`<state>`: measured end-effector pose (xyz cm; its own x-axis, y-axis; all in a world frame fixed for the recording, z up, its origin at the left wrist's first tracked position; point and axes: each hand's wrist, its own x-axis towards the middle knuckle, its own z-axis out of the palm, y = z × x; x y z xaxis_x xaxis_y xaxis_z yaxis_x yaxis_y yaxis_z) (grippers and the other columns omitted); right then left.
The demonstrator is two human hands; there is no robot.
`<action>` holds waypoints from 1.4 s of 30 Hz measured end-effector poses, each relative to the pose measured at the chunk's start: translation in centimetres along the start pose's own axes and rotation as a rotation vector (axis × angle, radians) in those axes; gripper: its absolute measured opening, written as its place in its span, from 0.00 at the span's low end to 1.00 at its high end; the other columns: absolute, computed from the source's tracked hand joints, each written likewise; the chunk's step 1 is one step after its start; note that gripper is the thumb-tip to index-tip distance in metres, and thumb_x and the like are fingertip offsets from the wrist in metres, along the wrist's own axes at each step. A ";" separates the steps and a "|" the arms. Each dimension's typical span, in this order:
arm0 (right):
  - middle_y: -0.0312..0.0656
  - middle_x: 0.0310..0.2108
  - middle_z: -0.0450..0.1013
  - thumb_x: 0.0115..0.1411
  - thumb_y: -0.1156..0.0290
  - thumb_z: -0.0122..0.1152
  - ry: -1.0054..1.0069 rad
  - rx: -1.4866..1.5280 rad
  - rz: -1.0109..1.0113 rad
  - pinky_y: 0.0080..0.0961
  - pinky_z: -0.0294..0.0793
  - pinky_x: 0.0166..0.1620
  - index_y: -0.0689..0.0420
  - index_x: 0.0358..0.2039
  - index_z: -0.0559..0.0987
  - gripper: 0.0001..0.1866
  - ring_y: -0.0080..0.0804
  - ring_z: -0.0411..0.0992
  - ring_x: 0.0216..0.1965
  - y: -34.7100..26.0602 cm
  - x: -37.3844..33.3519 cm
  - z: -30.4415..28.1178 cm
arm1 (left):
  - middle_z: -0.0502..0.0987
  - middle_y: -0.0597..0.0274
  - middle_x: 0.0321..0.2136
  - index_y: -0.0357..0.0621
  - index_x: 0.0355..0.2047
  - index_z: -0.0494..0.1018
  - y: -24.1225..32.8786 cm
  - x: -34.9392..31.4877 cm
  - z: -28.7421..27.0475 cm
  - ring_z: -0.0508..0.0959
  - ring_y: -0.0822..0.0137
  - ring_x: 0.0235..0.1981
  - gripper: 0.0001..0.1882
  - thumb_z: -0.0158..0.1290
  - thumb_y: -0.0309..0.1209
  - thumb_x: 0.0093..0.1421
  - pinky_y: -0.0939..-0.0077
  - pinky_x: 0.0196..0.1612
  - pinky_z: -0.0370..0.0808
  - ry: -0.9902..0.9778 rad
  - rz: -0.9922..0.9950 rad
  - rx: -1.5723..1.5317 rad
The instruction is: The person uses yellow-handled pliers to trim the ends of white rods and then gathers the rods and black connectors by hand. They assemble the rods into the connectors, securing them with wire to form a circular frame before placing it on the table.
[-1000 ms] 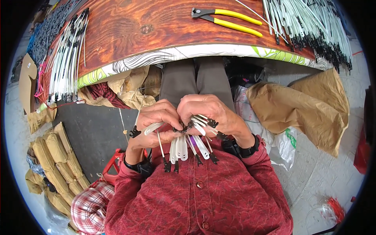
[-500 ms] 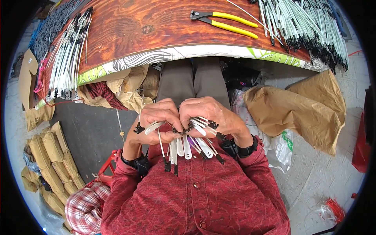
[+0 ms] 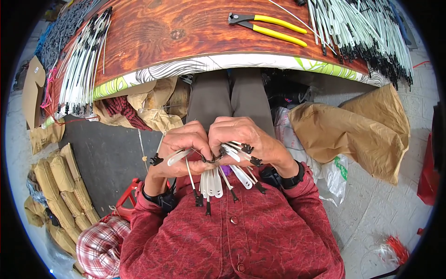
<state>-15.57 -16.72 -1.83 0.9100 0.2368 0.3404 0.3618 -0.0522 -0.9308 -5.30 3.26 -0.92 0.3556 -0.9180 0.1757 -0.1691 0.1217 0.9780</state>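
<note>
My left hand (image 3: 186, 146) and my right hand (image 3: 244, 137) meet over my lap, fingers closed in a pinch. Between them they grip a fanned bunch of white rods with black tips, which look like umbrella ribs (image 3: 232, 191). Flat white strips with small holes (image 3: 211, 183) hang down among the rods toward my shirt. A thin dark wire (image 3: 206, 160) runs through the inner ends, between the fingertips of both hands. A few rods stick out beside each hand. The fingers hide just how the inner ends are joined.
On the wooden table (image 3: 176, 35) lie yellow-handled end-cutting pliers (image 3: 267, 28). Bundles of similar rods rest at the table's left (image 3: 83, 65) and right (image 3: 362, 37). A brown paper sack (image 3: 353, 130) stands right of my legs. Left are a red stool (image 3: 125, 204) and stacked tan bundles (image 3: 67, 186).
Both hands have shifted slightly, the right one moving a little left. The hanging strips and rods have swung and spread differently; the grip is kept.
</note>
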 end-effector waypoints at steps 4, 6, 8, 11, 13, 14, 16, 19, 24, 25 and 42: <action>0.40 0.27 0.72 0.44 0.72 0.72 -0.012 -0.040 0.038 0.35 0.69 0.35 0.60 0.29 0.75 0.14 0.42 0.70 0.30 0.1 0.2 0.0 | 0.77 0.65 0.26 0.45 0.27 0.80 -0.1 0.2 -0.3 0.75 0.65 0.29 0.10 0.70 0.30 0.47 0.71 0.33 0.70 0.001 0.030 0.015; 0.40 0.27 0.72 0.45 0.74 0.72 0.009 -0.030 0.051 0.35 0.69 0.35 0.60 0.29 0.75 0.13 0.42 0.71 0.30 0.2 0.3 0.0 | 0.78 0.65 0.25 0.45 0.24 0.79 -0.3 0.5 -0.5 0.75 0.66 0.28 0.11 0.70 0.34 0.47 0.73 0.32 0.69 0.020 0.031 0.033; 0.40 0.27 0.72 0.45 0.75 0.72 0.020 -0.024 0.058 0.35 0.70 0.35 0.60 0.29 0.75 0.13 0.42 0.72 0.31 0.2 0.3 0.1 | 0.78 0.64 0.25 0.44 0.23 0.79 -0.5 0.5 -0.5 0.75 0.67 0.27 0.12 0.71 0.36 0.47 0.73 0.31 0.69 0.030 0.031 0.041; 0.41 0.28 0.72 0.46 0.77 0.72 0.013 0.011 0.137 0.34 0.71 0.34 0.60 0.29 0.76 0.13 0.41 0.73 0.31 -0.8 0.6 -0.5 | 0.78 0.64 0.27 0.45 0.27 0.80 -0.2 0.8 -1.0 0.76 0.65 0.31 0.09 0.69 0.31 0.49 0.71 0.35 0.72 -0.013 0.029 0.005; 0.42 0.28 0.72 0.46 0.77 0.72 0.020 -0.024 0.111 0.33 0.71 0.34 0.61 0.30 0.76 0.12 0.40 0.73 0.30 -1.3 0.7 -0.4 | 0.78 0.65 0.27 0.45 0.27 0.80 0.0 0.8 -1.2 0.77 0.64 0.31 0.09 0.70 0.31 0.50 0.70 0.35 0.73 -0.019 0.078 0.033; 0.42 0.28 0.72 0.47 0.78 0.72 0.027 -0.041 0.076 0.32 0.71 0.33 0.61 0.30 0.76 0.12 0.40 0.74 0.30 -1.2 0.8 -0.6 | 0.78 0.65 0.27 0.45 0.27 0.81 0.1 1.0 -1.3 0.77 0.64 0.31 0.08 0.70 0.31 0.50 0.70 0.35 0.73 -0.023 0.110 0.071; 0.43 0.31 0.74 0.49 0.79 0.71 0.028 -0.029 0.050 0.30 0.73 0.35 0.61 0.31 0.76 0.11 0.39 0.75 0.31 -0.6 0.6 -0.3 | 0.79 0.62 0.34 0.44 0.29 0.82 -0.9 0.1 -1.5 0.76 0.64 0.36 0.08 0.70 0.30 0.50 0.69 0.37 0.73 -0.035 0.069 0.006; 0.43 0.35 0.76 0.50 0.75 0.70 0.035 0.019 0.064 0.33 0.75 0.38 0.59 0.32 0.76 0.11 0.42 0.77 0.36 -0.6 0.4 0.0 | 0.76 0.56 0.47 0.44 0.31 0.83 -1.3 -0.5 -1.5 0.75 0.61 0.46 0.08 0.70 0.28 0.51 0.68 0.44 0.74 -0.008 0.070 -0.067; 0.43 0.38 0.78 0.52 0.78 0.70 0.069 -0.003 0.062 0.32 0.76 0.40 0.60 0.32 0.77 0.10 0.40 0.78 0.37 -1.0 0.0 0.1 | 0.68 0.53 0.57 0.44 0.30 0.83 1.0 0.4 -1.3 0.72 0.56 0.54 0.10 0.72 0.29 0.49 0.61 0.53 0.71 -0.019 -0.002 -0.109; 0.44 0.38 0.79 0.52 0.80 0.70 0.083 -0.014 0.067 0.32 0.76 0.41 0.61 0.33 0.77 0.09 0.39 0.78 0.37 -1.0 0.1 0.0 | 0.68 0.53 0.57 0.44 0.31 0.82 1.4 0.4 -1.4 0.72 0.56 0.55 0.09 0.71 0.28 0.50 0.62 0.54 0.71 -0.018 -0.038 -0.082; 0.41 0.28 0.76 0.55 0.72 0.71 0.014 0.096 0.047 0.31 0.72 0.33 0.59 0.33 0.78 0.10 0.38 0.75 0.29 1.0 0.1 -1.9 | 0.61 0.46 0.66 0.36 0.54 0.72 8.5 4.2 -5.1 0.77 0.54 0.54 0.22 0.63 0.27 0.60 0.64 0.54 0.75 -0.567 -0.201 0.254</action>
<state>-14.74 -18.64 -2.47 0.9284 0.2225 0.2975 0.2982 0.0309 -0.9540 -0.52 2.34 8.67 -0.1252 -0.9788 -0.1624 -0.3862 -0.1027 0.9167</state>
